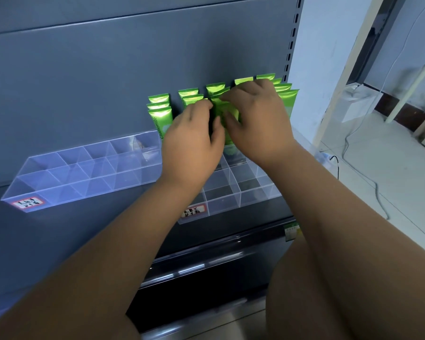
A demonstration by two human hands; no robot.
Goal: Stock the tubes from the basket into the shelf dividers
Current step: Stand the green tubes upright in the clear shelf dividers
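Observation:
Several shiny green tubes (160, 111) stand upright in the back rows of a clear divider tray (255, 192) on the grey shelf. My left hand (190, 141) and my right hand (255, 123) meet over the middle of the tray. Both hold a green tube (222, 110) between them, fingers curled round it. The tube stands roughly upright among the others, its lower part hidden by my hands. The basket is out of view.
A second clear divider tray (84, 168) sits to the left with its compartments bare. Both trays carry red-bordered labels on the front. The shelf's front edge (231, 241) runs below. A pale floor with a cable (353, 153) lies to the right.

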